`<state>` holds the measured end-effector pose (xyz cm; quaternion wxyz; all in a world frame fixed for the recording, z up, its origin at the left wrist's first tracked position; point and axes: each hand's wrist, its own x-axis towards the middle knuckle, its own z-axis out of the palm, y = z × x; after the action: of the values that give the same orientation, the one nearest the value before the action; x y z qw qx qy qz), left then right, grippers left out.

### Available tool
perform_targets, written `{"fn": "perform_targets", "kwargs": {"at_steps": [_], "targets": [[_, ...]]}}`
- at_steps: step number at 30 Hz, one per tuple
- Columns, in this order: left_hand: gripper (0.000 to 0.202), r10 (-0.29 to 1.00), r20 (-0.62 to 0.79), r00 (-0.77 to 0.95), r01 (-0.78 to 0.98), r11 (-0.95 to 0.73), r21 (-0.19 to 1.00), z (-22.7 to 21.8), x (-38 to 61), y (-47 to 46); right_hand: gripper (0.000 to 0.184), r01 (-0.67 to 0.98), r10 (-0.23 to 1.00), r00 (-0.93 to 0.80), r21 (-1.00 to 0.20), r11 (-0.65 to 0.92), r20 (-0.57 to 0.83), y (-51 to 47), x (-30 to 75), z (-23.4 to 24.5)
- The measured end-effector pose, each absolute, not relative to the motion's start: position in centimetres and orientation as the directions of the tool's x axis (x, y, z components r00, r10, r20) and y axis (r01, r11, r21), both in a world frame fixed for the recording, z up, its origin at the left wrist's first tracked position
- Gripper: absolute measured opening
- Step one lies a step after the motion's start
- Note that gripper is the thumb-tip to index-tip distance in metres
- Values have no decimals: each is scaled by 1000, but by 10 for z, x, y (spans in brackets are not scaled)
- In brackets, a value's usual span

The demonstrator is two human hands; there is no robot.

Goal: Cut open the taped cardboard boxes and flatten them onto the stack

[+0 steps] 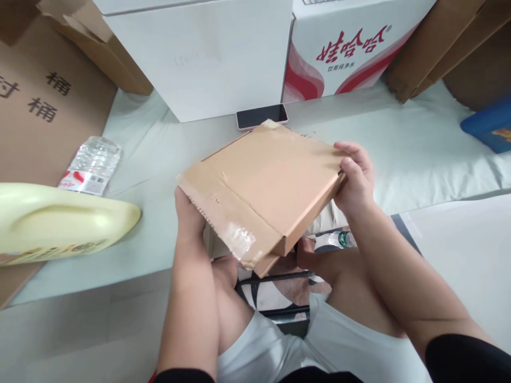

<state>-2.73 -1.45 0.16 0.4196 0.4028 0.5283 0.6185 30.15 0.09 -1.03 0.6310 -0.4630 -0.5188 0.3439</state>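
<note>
Both hands grip flat box (263, 183) above lap, tilted: left hand (187, 213) clamps taped edge, right hand (355, 178) pinches far corner. Phone (261, 116), bottle (91, 165) on table (419, 154).

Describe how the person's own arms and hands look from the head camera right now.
Both arms are bare from the hands up past the elbows. The left hand and right hand have no gloves; I can see no rings, watch or bands. A black sleeve edge shows at the right upper arm, and another black sleeve edge at the left, near the bottom of the picture.
</note>
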Motion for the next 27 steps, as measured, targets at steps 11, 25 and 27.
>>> {"fn": "perform_targets", "kwargs": {"at_steps": [11,25,27], "targets": [[34,832,178,-525,-114,-277,954,10,-21,-7,39,376,804,222,-809,451,551,2,306,-16],[44,756,438,-487,158,-417,895,-9,-10,-9,73,535,922,-65,-766,356,383,-13,279,-17],[47,788,386,-480,119,-377,918,-7,-9,-10,56,479,933,4,-820,313,359,-11,278,-21]]}}
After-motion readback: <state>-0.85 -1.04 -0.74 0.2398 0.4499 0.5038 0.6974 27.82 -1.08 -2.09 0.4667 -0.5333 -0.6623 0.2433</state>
